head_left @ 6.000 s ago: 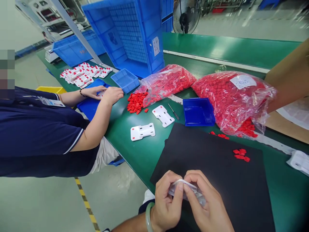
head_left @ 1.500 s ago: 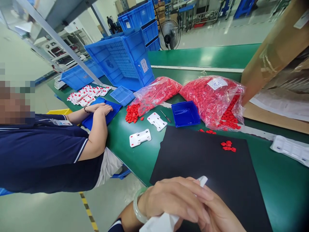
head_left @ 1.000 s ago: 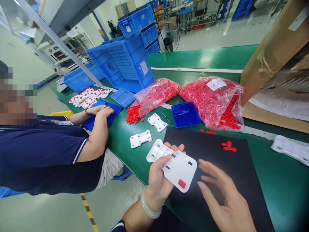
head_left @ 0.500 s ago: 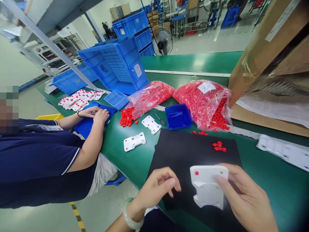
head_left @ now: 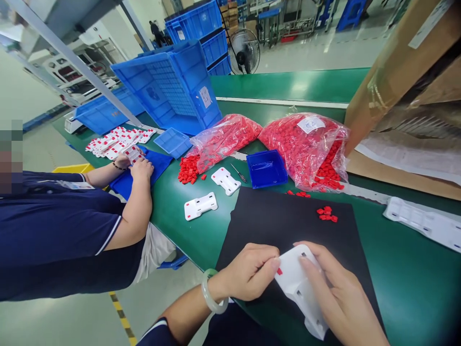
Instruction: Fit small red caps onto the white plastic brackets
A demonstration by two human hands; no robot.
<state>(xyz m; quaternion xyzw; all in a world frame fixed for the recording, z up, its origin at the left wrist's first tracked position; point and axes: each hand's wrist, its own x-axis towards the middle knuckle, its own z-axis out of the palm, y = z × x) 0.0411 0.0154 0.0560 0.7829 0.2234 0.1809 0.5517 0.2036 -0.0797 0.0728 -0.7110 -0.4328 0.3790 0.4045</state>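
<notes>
- Head camera looks down at my hands over the black sheet (head_left: 288, 216) lying on the green bench (head_left: 406, 269), near its front edge.
- My left hand (head_left: 248, 271), with a pale jade bangle (head_left: 210, 290) on the wrist, pinches the left edge of a white plastic part (head_left: 297, 293).
- My right hand (head_left: 342, 300) curls over the part's upper side, its fingers pressing down, so the two hands grip it between them.
- The part sits tilted above the lower edge of the black sheet, with a small red patch (head_left: 280, 271) showing beside my left thumb.
- A few loose red pieces (head_left: 326, 214) lie on the black sheet, well apart from my hands.
- Beyond the sheet, along the bench, are two white parts (head_left: 200, 205) (head_left: 225, 180), a small screwdriver (head_left: 238, 173), a blue tray (head_left: 266, 169), a heap of red pieces (head_left: 188, 169) and two clear bags of red pieces (head_left: 302, 149) (head_left: 225, 137).
- A long white moulded part (head_left: 421, 223) lies at the bench's right side.
- At the bench's left side, a co-worker's hands (head_left: 141, 169) rest over a blue mat (head_left: 160, 166), close to a white piece with red marks (head_left: 131, 154).
</notes>
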